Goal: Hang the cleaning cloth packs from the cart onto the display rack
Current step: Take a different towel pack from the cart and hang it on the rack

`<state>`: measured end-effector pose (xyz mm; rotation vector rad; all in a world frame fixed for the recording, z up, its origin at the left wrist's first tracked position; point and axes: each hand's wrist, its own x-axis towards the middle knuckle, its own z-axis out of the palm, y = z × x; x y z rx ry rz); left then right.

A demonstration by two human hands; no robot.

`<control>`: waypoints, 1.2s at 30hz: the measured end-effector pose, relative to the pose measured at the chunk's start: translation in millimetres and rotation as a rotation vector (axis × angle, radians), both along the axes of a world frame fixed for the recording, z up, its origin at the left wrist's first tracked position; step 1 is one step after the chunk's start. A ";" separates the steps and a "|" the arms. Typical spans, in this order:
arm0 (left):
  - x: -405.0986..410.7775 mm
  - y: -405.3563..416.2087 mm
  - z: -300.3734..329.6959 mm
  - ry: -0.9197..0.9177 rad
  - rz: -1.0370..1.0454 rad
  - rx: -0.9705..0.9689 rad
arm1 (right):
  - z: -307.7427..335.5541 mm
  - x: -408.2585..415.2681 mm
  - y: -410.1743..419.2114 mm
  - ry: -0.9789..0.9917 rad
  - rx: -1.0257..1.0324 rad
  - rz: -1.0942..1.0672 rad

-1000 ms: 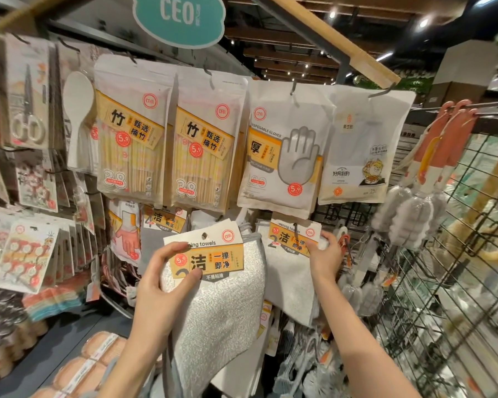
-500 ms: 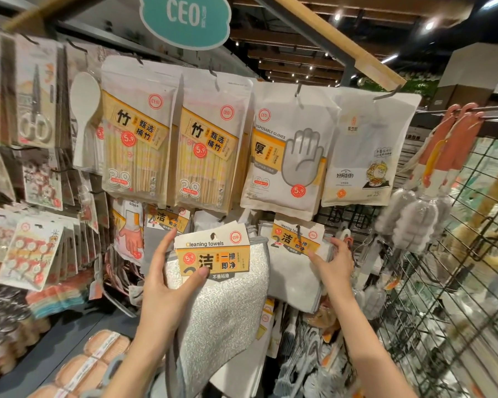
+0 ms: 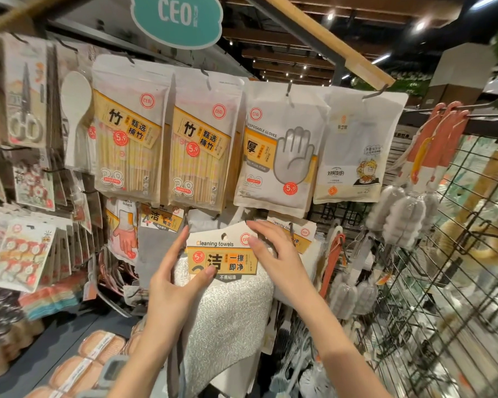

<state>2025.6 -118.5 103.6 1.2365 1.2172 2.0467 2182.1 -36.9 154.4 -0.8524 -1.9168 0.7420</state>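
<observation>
Item: cleaning towel pack (image 3: 227, 282), grey cloth under yellow header card, held up before display rack (image 3: 337, 209), below disposable gloves bag (image 3: 279, 147). My left hand (image 3: 170, 285) pinches card's left edge, thumb on front, fingers behind. My right hand (image 3: 273, 257) rests on card's upper right corner, fingers straight, spread. Second towel pack (image 3: 305, 239) hangs on hook just behind my right hand. Bamboo chopstick bags (image 3: 127, 133) hang upper left.

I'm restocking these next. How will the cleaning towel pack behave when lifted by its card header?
The cleaning towel pack probably hangs floppy: its grey cloth drapes and folds below the flat card header. It looks light, since the left hand holds it by the card's edge. The header likely stays fairly stiff, though it may bend if pinched hard.
</observation>
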 end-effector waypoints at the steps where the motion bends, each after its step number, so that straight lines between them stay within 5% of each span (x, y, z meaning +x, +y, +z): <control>1: 0.5 -0.3 -0.2 -0.005 0.003 0.008 | -1.1 -2.4 -1.6 0.002 0.005 -0.005; 7: -1.9 -3.0 -5.9 -0.001 0.044 0.007 | -7.8 -9.5 -9.5 0.002 0.079 -0.122; 11: -5.6 -3.4 -6.3 0.026 0.137 -0.018 | -6.6 -8.0 -11.8 0.175 -0.114 -0.047; 16: -8.1 -5.1 -9.5 0.040 0.160 -0.044 | -9.6 -4.2 -10.7 0.137 -0.193 -0.020; 36: -26.2 -1.8 -10.3 0.066 0.181 0.028 | -42.9 57.5 39.7 0.345 -0.222 -0.361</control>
